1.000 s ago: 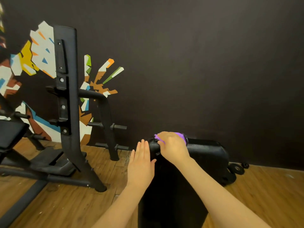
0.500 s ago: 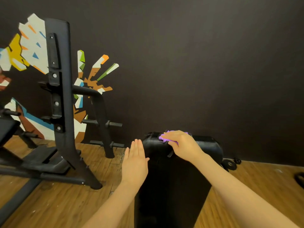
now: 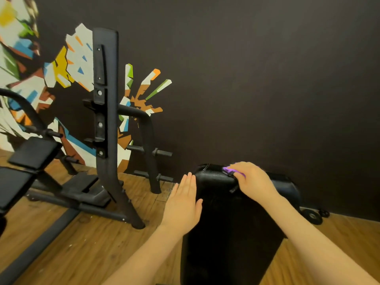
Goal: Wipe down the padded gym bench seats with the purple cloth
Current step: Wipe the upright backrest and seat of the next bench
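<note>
2 hands share the work: your left hand [image 3: 183,204], fingers flat, steadies the bench pad [image 3: 230,223]; your right hand [image 3: 251,183] clutches the purple cloth [image 3: 228,170] at its far edge.

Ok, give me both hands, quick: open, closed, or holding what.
Left hand: open, fingers straight, at the left edge of the bench pad.
Right hand: holds the purple cloth against the pad's far end.
</note>
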The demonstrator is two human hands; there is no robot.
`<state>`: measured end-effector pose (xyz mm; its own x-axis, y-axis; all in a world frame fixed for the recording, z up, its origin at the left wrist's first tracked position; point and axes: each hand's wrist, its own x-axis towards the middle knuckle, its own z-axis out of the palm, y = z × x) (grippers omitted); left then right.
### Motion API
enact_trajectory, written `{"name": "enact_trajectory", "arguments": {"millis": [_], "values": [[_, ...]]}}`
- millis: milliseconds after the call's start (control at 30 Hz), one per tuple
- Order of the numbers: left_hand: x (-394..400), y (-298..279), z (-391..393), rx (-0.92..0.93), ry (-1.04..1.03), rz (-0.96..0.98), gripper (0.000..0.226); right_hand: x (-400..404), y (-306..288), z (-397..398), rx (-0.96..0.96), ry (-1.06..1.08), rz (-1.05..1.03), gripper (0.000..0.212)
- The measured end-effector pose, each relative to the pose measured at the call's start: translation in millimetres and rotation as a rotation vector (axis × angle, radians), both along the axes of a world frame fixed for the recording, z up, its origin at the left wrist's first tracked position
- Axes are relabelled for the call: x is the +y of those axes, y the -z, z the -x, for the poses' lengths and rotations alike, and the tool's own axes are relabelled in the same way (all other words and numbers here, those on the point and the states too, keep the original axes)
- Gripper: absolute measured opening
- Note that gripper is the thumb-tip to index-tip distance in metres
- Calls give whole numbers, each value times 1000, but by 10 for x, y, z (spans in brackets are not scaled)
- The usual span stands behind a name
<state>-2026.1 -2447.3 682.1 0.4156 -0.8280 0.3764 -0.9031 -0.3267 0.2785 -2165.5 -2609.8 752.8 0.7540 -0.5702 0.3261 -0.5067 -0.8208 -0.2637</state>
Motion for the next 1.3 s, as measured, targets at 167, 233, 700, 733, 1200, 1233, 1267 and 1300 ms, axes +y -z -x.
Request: {"name": "enact_trajectory", "arguments": {"millis": [167, 233, 700, 733, 1200, 1233, 1267, 1300], "values": [[-148, -237, 107, -89, 62, 5, 66, -284, 129, 722, -56, 96, 65, 33], [-279, -348, 166, -170, 106, -29, 65, -328, 133, 780, -42, 54, 71, 34], [-505, -196, 307, -266, 132, -81, 81, -234, 739, 1035, -672, 402, -185, 44], [-503, -198, 300, -264, 131, -80, 81, -221, 719, 1019, -712, 431, -224, 46], [-454, -255, 238, -317, 209, -156, 85, 350, 692, 198, -107, 158, 285, 65], [-441, -282, 224, -330, 224, -173, 84, 446, 701, 65, -63, 91, 294, 66], [-420, -316, 199, -342, 240, -195, 84, 508, 701, -31, -58, 69, 334, 68], [-389, -351, 160, -354, 252, -221, 83, 519, 680, -74, -55, 68, 359, 71]]}}
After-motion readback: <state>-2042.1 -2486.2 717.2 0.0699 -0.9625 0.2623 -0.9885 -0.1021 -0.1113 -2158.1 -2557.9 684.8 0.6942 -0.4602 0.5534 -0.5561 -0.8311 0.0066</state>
